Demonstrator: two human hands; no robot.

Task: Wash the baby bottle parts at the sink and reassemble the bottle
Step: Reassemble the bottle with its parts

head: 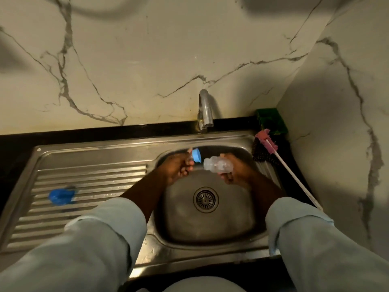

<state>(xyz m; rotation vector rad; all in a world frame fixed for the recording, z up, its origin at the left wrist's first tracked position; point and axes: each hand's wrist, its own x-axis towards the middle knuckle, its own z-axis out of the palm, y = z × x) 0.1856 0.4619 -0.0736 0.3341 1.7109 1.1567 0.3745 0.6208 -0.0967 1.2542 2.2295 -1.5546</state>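
Over the steel sink basin (210, 226) my right hand (236, 172) grips a clear baby bottle body (216, 164), which lies sideways with its open mouth pointing left. My left hand (179, 168) holds the blue collar ring with the teat (196, 156), its wide rim facing the bottle mouth; a small gap separates the two parts. A blue cap (61, 196) lies on the ribbed drainboard (88, 186) at the left. The tap (204, 110) stands above the basin at the back; no running water is visible.
A long white-handled brush with a pink head (267, 141) lies along the sink's right rim, over a dark scrubber (261, 154). A green holder (271, 121) sits in the back right corner. Marble walls close in behind and on the right. The drain strainer (205, 199) sits mid-basin.
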